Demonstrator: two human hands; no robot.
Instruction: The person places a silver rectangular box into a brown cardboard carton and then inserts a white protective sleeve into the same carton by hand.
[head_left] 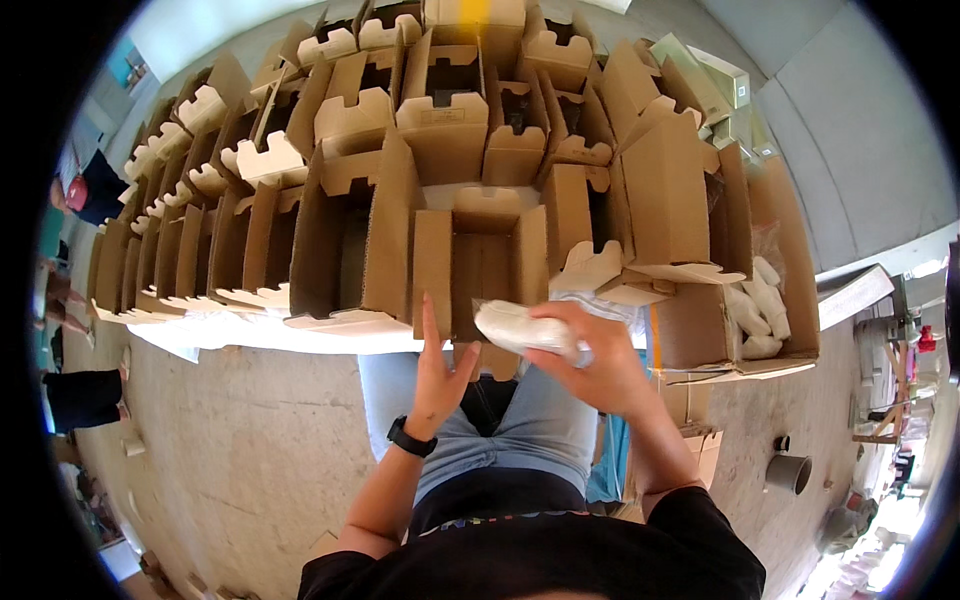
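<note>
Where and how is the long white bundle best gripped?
Probably around its right end, coming from the right, as the right hand holds it now, thumb on the near side. The white bundle is long and rounded and points left; its free left end shows over the small open box, close to the left hand, leaving less room there.

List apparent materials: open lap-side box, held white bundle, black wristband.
Open box: matt cardboard, judging by plain brown folded flaps.
White bundle: perhaps fabric or foam, softly rounded; translucent edge suggests plastic wrap.
Black wristband: possibly smooth rubber or plastic, evenly dark; too small to confirm.
</note>
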